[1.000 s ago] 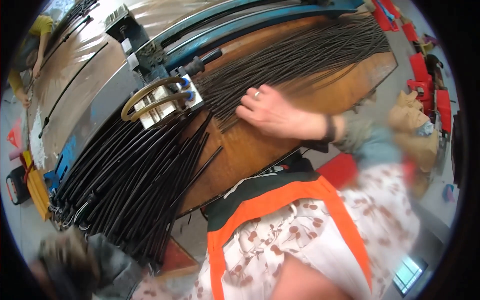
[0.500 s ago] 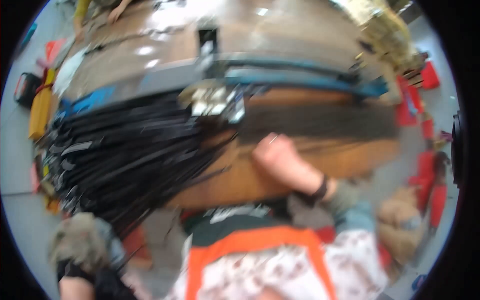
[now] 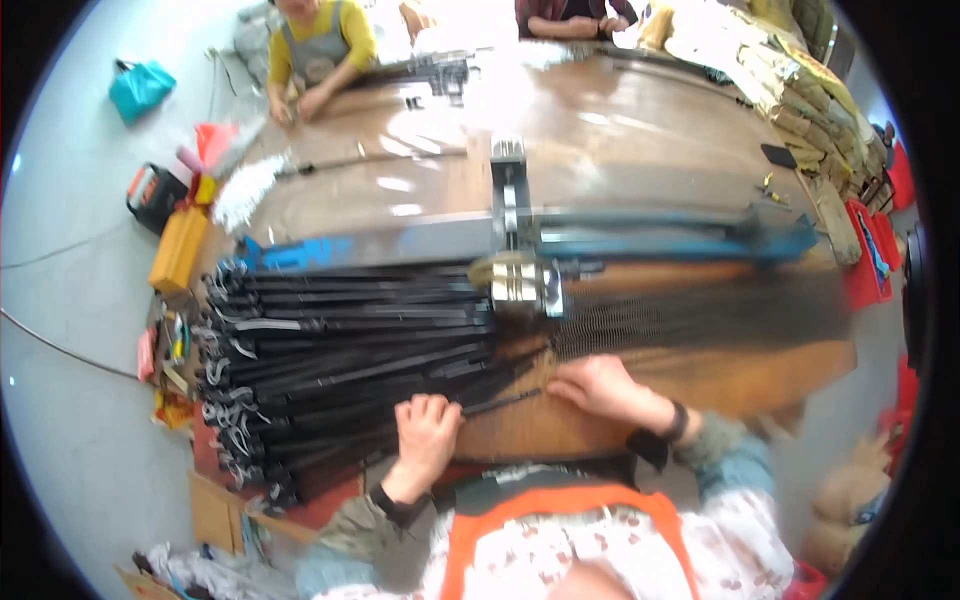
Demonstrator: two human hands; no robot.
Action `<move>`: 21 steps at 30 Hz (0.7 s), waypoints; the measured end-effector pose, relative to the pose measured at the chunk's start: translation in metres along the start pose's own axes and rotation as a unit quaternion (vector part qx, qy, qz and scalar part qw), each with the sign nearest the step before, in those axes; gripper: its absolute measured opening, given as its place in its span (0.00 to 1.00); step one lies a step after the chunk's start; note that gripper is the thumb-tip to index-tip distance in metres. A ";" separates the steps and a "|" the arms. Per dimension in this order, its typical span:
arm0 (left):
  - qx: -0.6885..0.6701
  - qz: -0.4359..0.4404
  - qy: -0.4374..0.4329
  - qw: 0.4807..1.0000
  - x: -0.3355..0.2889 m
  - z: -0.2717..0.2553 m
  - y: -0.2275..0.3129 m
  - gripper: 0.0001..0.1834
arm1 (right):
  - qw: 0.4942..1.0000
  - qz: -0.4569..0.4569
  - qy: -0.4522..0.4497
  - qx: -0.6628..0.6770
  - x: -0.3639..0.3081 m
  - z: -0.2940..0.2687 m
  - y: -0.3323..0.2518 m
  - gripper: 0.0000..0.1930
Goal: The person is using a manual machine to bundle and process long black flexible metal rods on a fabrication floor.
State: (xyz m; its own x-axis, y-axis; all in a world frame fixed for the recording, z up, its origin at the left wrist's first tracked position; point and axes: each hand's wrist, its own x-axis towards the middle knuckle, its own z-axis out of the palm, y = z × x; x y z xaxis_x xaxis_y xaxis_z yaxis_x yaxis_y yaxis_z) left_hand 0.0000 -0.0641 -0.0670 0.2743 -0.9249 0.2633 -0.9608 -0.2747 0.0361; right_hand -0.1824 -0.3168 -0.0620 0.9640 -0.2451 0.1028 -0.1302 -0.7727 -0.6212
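My left hand [image 3: 427, 430] is closed over a thin black rod [image 3: 505, 402] near the table's front edge. Fingers pinched together, my right hand [image 3: 605, 385] grips the right end of that same rod, which slants slightly upward between the two hands. Left of them lies a thick bundle of black rods [image 3: 350, 335] with pale cord loops at the left ends. A band of thin dark strands [image 3: 700, 315] stretches to the right beyond my right hand. Between bundle and strands stands a small metal fixture [image 3: 515, 282]. Motion blurs fine detail.
A blue bar [image 3: 670, 243] runs across the table [image 3: 650, 130] behind the fixture. Across the table sit two people, one in yellow sleeves [image 3: 355, 40]. Off the left edge are a yellow box [image 3: 180, 248] and a black-orange case [image 3: 157, 198]; a red crate [image 3: 868, 255] stands right.
My left hand has come up from the lower left onto the table and taken hold of the rod. My right hand has moved to the rod's other end. The head view has shifted.
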 end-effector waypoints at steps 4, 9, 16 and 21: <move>-0.051 0.009 0.010 0.999 0.004 -0.014 0.003 0.10 | 0.998 -0.052 -0.015 0.043 -0.005 -0.014 -0.017 0.10; -0.096 0.069 0.014 0.993 0.026 -0.033 0.015 0.11 | 0.985 0.045 0.079 0.149 -0.015 -0.003 -0.002 0.09; -0.083 0.088 -0.046 0.992 0.044 -0.048 0.022 0.17 | 0.986 -0.054 0.080 0.136 -0.017 -0.015 0.006 0.11; -0.056 0.196 -0.102 0.974 0.092 -0.062 0.028 0.19 | 0.974 -0.143 0.164 0.056 -0.038 -0.010 0.011 0.25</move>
State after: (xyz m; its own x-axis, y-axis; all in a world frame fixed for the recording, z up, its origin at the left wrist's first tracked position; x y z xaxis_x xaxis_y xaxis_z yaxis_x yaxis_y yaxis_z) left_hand -0.0043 -0.1403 0.0181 -0.1234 -0.9890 0.0821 -0.9884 0.1299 0.0784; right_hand -0.2233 -0.3217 -0.0645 0.8288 -0.2180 0.5153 0.1762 -0.7724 -0.6102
